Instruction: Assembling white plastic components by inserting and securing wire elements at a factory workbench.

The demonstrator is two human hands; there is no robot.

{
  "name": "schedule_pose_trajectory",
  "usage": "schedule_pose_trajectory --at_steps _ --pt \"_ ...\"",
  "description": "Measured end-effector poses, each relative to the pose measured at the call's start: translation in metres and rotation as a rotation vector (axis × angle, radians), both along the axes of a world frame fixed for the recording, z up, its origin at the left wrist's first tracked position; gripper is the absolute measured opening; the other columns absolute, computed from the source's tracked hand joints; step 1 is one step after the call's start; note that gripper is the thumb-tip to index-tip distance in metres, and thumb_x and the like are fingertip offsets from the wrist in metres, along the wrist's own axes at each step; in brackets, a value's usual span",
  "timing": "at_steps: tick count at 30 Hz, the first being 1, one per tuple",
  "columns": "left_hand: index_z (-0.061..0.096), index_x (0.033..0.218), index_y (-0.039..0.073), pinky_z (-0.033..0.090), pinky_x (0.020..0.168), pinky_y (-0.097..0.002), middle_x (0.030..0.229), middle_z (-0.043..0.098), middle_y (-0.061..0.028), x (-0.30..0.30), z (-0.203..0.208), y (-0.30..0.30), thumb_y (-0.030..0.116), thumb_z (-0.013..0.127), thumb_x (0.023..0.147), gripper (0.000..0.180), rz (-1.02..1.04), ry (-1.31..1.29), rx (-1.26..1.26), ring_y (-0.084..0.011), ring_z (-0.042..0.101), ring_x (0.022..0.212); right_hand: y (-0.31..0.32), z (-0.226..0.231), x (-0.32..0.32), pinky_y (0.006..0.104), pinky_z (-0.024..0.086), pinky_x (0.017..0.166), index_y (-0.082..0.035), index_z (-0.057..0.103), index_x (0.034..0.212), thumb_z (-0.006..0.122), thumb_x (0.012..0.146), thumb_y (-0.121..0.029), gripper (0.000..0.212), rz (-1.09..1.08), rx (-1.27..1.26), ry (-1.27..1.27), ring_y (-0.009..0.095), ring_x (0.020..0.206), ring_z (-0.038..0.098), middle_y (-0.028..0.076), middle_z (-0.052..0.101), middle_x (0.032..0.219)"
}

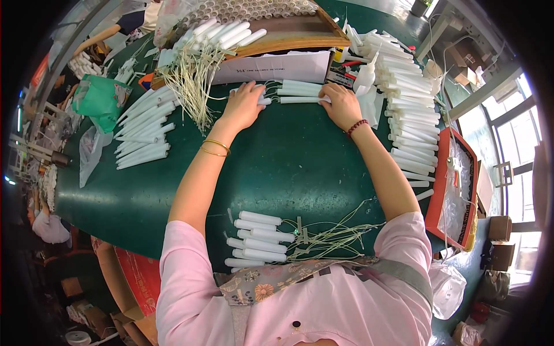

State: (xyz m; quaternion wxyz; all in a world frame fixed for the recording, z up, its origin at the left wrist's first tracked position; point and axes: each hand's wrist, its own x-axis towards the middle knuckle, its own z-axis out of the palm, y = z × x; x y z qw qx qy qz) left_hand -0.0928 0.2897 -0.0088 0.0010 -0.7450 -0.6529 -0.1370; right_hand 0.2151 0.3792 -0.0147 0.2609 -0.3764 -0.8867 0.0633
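Note:
Two or three white tubes [299, 92] lie side by side on the green table in front of a wooden-edged box. My right hand [340, 105] is closed over their right ends, thumb underneath. To the left, my left hand [244, 104] curls over short white cylinders [264, 101], mostly hidden beneath the fingers. Thin wires [273, 92] bridge the small gap between these cylinders and the tubes. Close to my body lies a bundle of white tubes [265, 237] with pale wires [340, 237] trailing right; a small green light shows at their ends.
A wooden-edged box [288, 36] holds more wired tubes and many small round parts. White tubes [147, 130] are piled at left beside a green bag [99, 101]. At right are a long row of tubes [412, 109], a white squeeze bottle [365, 76] and a red box [441, 190].

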Motion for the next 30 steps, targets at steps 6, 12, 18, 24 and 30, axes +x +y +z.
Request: schedule_pose_trajectory --at_steps 6,12,18,24,30 --pt "0.064 0.136 0.004 0.047 0.114 -0.0461 0.150 0.056 -0.0206 0.020 0.019 -0.050 0.019 0.077 0.094 0.046 -0.171 -0.108 0.082 -0.0397 0.056 0.137 -0.032 0.027 0.017 0.0423 0.057 0.091 -0.009 0.070 0.115 0.076 0.092 -0.017 0.025 0.053 0.001 0.035 0.033 0.107 0.070 0.011 0.071 0.116" --pt "0.072 0.117 0.002 0.054 0.095 -0.0408 0.117 0.068 -0.0148 0.036 0.073 -0.196 0.013 0.077 0.087 0.032 -0.442 -0.464 -0.602 -0.0342 0.067 0.109 -0.186 0.072 0.064 0.0365 0.054 0.072 -0.007 0.074 0.096 0.082 0.088 -0.016 0.014 0.375 -0.575 -0.127 0.023 0.077 0.068 0.007 0.069 0.085" --pt "0.073 0.119 0.005 0.048 0.103 -0.0442 0.122 0.067 -0.0114 0.051 0.039 -0.246 0.014 0.082 0.083 0.039 -0.310 -0.374 -0.405 -0.0322 0.063 0.117 -0.262 0.054 0.056 0.0389 0.046 0.088 -0.012 0.066 0.113 0.089 0.074 -0.034 0.050 0.467 -0.436 -0.307 0.025 0.096 0.064 0.005 0.061 0.101" --pt "0.073 0.113 0.008 0.043 0.111 -0.0517 0.133 0.064 -0.0080 0.065 0.057 -0.262 0.022 0.084 0.085 0.033 -0.421 -0.339 -0.207 -0.0305 0.062 0.123 -0.269 0.037 0.053 0.0393 0.046 0.083 -0.012 0.063 0.104 0.084 0.078 -0.020 0.034 0.380 -0.309 -0.272 0.024 0.094 0.063 0.004 0.059 0.097" --pt "0.072 0.115 0.009 0.035 0.122 -0.0548 0.144 0.061 -0.0090 0.052 0.017 -0.254 0.017 0.086 0.083 0.035 -0.284 -0.393 -0.152 -0.0316 0.058 0.133 -0.247 0.025 0.048 0.0411 0.050 0.075 -0.011 0.063 0.096 0.082 0.082 -0.016 0.024 0.336 -0.323 -0.127 0.028 0.085 0.066 0.006 0.062 0.090"
